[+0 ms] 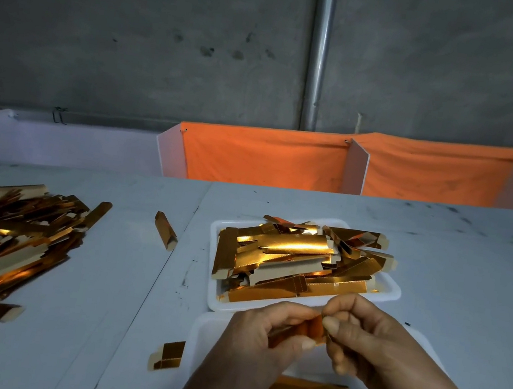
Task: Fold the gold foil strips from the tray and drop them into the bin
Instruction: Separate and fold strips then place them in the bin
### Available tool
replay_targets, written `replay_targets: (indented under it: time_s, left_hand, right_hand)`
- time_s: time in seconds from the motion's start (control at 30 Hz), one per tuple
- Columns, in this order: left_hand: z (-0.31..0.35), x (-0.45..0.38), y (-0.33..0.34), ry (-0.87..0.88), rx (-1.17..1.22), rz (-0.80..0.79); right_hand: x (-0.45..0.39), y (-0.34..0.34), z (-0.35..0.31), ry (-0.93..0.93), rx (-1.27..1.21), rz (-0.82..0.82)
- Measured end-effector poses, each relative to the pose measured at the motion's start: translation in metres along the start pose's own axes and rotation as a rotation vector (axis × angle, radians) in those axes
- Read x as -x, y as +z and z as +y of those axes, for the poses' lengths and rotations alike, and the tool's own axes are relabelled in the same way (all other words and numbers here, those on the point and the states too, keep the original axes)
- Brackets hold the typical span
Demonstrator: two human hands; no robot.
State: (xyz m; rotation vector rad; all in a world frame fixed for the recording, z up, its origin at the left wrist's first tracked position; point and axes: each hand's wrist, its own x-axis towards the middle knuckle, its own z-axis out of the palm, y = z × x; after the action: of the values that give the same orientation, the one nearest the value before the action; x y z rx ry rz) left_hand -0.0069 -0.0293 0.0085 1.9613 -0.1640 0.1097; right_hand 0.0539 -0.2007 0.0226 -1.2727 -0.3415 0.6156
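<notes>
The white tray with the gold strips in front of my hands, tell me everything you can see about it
The tray is a shallow white rectangular dish with rounded corners, plastic or foam by its look. It lies flat on the pale table, just beyond both hands and apart from them. A loose, crisscrossed heap of gold strips fills it, rising above the rim, some turned pale side up. Its near edge meets a second white container under the hands.
</notes>
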Motion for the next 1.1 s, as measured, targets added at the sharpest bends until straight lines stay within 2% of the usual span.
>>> replay_targets:
  time_s: [0.13, 0.43, 0.7, 0.97, 1.1]
  left_hand:
    - [0.0002, 0.0003, -0.0002, 0.029, 0.086, 0.0]
    - [-0.0042, -0.0017, -0.0008, 0.049, 0.139, -0.016]
    - [-0.0013, -0.0015, 0.0008, 0.033, 0.001, 0.001]
    - [0.0052, 0.0013, -0.0007, 0.037, -0.084, -0.008]
    - [0.0053, 0.0023, -0.0001, 0.029, -0.079, 0.002]
  right_hand:
    - [0.0004, -0.0016, -0.0014, 0.031, -0.133, -0.056]
    - [0.0022, -0.0063, -0.0038, 0.016, -0.088, -0.108]
    - [0.0019, -0.0064, -0.0046, 0.001, 0.073, -0.021]
    - [0.0016, -0.0072, -0.0017, 0.045, -0.12, -0.05]
    - [0.0021, -0.0059, -0.0023, 0.05, -0.141, -0.042]
